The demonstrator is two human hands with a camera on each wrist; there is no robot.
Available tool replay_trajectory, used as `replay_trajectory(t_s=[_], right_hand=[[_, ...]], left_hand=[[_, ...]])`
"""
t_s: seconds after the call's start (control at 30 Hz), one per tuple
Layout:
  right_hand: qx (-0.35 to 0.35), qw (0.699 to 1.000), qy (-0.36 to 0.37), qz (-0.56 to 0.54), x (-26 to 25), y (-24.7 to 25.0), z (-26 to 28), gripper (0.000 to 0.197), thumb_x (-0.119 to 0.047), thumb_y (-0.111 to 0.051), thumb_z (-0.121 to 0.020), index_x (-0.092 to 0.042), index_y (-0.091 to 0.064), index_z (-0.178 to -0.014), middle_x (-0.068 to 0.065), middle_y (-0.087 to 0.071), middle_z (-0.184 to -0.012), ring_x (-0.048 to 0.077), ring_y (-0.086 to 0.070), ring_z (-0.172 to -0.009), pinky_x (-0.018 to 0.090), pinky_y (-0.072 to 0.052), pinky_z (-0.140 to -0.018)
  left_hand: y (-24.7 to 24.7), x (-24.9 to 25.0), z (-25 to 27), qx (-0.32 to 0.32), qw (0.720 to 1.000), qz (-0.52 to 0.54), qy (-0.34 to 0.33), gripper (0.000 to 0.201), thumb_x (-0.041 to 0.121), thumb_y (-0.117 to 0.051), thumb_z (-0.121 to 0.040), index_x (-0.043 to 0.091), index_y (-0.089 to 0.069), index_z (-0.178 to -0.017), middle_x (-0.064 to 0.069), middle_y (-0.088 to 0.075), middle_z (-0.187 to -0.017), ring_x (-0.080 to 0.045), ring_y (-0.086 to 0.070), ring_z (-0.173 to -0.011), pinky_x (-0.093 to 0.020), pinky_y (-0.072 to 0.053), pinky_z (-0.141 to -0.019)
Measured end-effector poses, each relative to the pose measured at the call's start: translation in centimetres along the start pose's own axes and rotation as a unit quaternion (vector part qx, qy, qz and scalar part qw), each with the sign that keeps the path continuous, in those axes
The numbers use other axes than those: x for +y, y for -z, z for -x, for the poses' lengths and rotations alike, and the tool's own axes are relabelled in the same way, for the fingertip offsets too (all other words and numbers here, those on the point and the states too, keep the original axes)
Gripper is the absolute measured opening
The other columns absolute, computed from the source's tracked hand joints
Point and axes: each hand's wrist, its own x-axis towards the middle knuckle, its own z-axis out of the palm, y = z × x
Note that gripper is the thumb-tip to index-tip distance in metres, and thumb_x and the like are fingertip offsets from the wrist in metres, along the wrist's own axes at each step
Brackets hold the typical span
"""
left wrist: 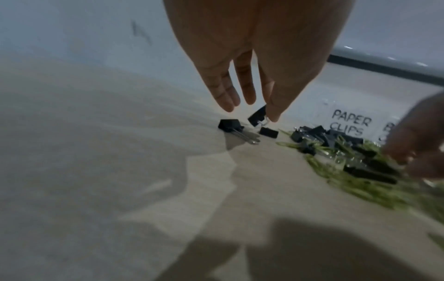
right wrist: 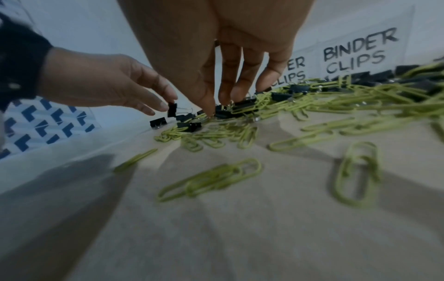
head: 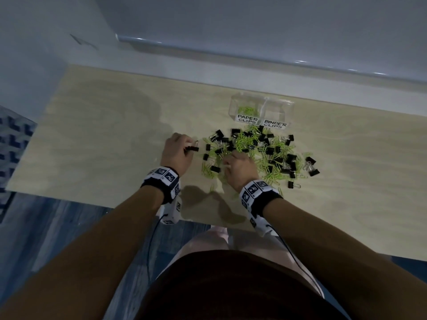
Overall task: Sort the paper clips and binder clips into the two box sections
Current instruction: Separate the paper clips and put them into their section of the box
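A mixed pile of black binder clips (head: 268,148) and green paper clips (head: 275,174) lies on the table in front of a clear two-section box (head: 279,105). Its sections are labelled PAPER CLIPS and BINDER CLIPS. A few green clips (head: 246,109) lie in the paper-clip section; the other looks bare. My left hand (head: 193,145) is left of the pile and pinches one black binder clip (left wrist: 257,116) between thumb and finger, just above the table. My right hand (right wrist: 217,108) reaches down into the pile's near edge. Whether its fingertips (right wrist: 225,98) hold a clip is hidden.
Two loose binder clips (left wrist: 229,124) lie under my left hand. Stray paper clips (right wrist: 216,178) are scattered near the table's front edge. A pale wall ledge (head: 254,54) runs behind the box. The wooden table (head: 104,135) stretches bare to the left.
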Motion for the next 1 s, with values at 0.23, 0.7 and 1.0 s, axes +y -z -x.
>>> replay_trajectory(t_s=[0.23, 0.7, 1.0], right_hand=[[-0.094, 0.993, -0.011, 0.074, 0.2, 0.1, -2.5, 0.029, -0.016, -0.056, -0.087, -0.017, -0.059, -0.116, 0.010, -0.050, -0.120, 0.032, -0.042, -0.117, 0.050, -0.036, -0.102], [0.116, 0.956, -0.216, -0.162, 7.1, 4.8, 0.2, 0.007, -0.028, -0.047, -0.095, -0.023, -0.051, -0.096, 0.003, -0.069, -0.087, 0.021, -0.064, -0.073, 0.029, -0.052, -0.061], [0.095, 0.980, -0.170, 0.044, 9.1, 5.1, 2.0, 0.023, -0.031, -0.055, -0.087, -0.019, -0.061, -0.105, 0.004, -0.057, -0.116, 0.030, -0.047, -0.110, 0.051, -0.033, -0.096]], left_hand=[[-2.0, 2.1, 0.4, -0.117, 0.986, -0.074, -0.090, 0.031, 0.014, -0.059, -0.087, 0.008, -0.060, -0.117, -0.011, -0.056, -0.114, -0.028, -0.053, -0.105, -0.037, -0.045, -0.087], [0.0, -0.7, 0.5, -0.020, 0.998, -0.042, -0.040, 0.024, 0.024, -0.053, -0.087, 0.009, -0.059, -0.104, -0.010, -0.061, -0.098, -0.026, -0.057, -0.086, -0.037, -0.050, -0.076], [-1.8, 2.3, 1.8, -0.057, 0.996, -0.056, -0.051, 0.022, 0.029, -0.057, -0.088, 0.011, -0.058, -0.102, -0.007, -0.056, -0.103, -0.023, -0.052, -0.094, -0.035, -0.047, -0.077]])
